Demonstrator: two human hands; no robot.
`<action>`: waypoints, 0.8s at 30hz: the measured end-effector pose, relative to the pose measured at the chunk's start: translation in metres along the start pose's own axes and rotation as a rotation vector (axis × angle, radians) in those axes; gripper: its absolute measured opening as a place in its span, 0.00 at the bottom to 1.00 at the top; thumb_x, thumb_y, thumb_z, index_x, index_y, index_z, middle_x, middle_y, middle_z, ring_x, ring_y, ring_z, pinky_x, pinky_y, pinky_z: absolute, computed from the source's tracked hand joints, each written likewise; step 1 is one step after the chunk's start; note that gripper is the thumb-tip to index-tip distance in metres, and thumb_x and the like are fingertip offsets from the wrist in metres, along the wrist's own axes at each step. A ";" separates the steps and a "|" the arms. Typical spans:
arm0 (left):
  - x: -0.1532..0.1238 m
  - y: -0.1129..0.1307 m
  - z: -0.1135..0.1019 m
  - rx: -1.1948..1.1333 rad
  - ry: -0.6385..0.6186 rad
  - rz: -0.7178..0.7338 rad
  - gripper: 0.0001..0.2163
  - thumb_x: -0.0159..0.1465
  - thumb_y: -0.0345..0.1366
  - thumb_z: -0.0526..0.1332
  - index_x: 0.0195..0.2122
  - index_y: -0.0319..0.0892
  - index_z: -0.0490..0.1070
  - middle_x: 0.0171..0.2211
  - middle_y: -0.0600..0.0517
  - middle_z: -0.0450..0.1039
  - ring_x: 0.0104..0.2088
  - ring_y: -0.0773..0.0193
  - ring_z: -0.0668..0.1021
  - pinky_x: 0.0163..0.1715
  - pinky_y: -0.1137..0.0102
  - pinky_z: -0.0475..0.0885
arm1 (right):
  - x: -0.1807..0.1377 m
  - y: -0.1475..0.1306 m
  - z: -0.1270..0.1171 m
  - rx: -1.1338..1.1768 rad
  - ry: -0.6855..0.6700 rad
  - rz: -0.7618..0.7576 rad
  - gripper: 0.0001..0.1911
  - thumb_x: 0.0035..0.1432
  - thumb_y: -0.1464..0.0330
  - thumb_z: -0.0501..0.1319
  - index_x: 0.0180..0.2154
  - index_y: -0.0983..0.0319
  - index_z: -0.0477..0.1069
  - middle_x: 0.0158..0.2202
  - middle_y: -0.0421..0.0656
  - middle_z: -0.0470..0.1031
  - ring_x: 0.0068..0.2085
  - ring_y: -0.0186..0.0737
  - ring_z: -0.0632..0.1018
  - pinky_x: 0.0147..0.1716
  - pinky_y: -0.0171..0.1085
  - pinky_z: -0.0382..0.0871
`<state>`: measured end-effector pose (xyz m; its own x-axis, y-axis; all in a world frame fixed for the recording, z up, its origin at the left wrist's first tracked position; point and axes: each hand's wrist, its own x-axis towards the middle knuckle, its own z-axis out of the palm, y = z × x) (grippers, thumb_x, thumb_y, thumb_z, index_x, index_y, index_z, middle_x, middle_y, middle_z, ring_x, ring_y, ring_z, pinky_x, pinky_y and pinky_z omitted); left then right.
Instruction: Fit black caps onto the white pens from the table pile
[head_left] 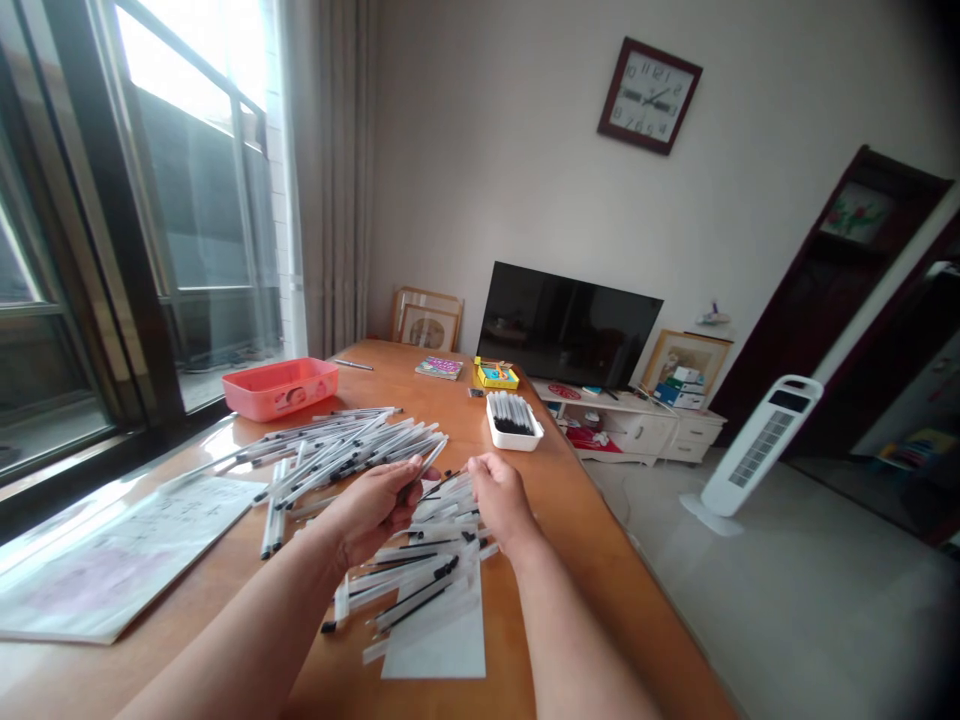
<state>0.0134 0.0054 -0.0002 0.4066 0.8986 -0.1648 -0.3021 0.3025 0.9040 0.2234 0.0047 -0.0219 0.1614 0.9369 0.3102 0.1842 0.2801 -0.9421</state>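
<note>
My left hand (pixel 375 505) is closed around a clear pen barrel (pixel 429 460) that sticks out up and right from its fingers. My right hand (pixel 499 495) is curled just to the right of it, fingertips pinched near a thin black refill (pixel 450 478). Both hands hover over a loose heap of pen barrels and black refills (pixel 420 575) lying on a white sheet (pixel 442 645). A bigger pile of pens (pixel 337 450) spreads to the left on the wooden table (pixel 600 560).
A pink plastic tray (pixel 280 387) stands at the far left by the window. A white tray of capped pens (pixel 513 421) sits behind the hands. A large printed sheet (pixel 112 555) lies at the left. Small boxes (pixel 496 374) and a booklet (pixel 439 367) sit at the table's far end.
</note>
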 end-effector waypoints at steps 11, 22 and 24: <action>0.006 0.008 -0.005 -0.187 0.126 0.067 0.10 0.66 0.34 0.62 0.46 0.38 0.75 0.33 0.49 0.78 0.24 0.69 0.76 0.24 0.75 0.71 | -0.016 0.003 0.017 -0.312 -0.213 -0.172 0.15 0.69 0.59 0.56 0.46 0.56 0.79 0.24 0.41 0.77 0.29 0.43 0.77 0.31 0.36 0.66; 0.007 0.006 -0.003 -0.263 0.169 0.182 0.06 0.68 0.28 0.60 0.45 0.39 0.72 0.43 0.43 0.82 0.37 0.61 0.84 0.39 0.68 0.79 | -0.023 -0.017 0.024 -0.260 -0.251 -0.117 0.16 0.68 0.60 0.58 0.31 0.58 0.77 0.28 0.41 0.79 0.31 0.41 0.76 0.33 0.36 0.65; 0.006 0.005 0.000 -0.290 0.146 0.203 0.05 0.68 0.27 0.60 0.44 0.40 0.72 0.44 0.43 0.82 0.38 0.60 0.84 0.40 0.67 0.79 | -0.027 -0.023 0.026 -0.220 -0.325 -0.060 0.24 0.69 0.55 0.56 0.24 0.59 0.72 0.21 0.40 0.73 0.26 0.38 0.72 0.28 0.35 0.62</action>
<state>0.0143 0.0122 0.0035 0.1925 0.9790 -0.0678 -0.6035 0.1726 0.7784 0.1893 -0.0217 -0.0118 -0.1653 0.9473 0.2743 0.3928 0.3183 -0.8628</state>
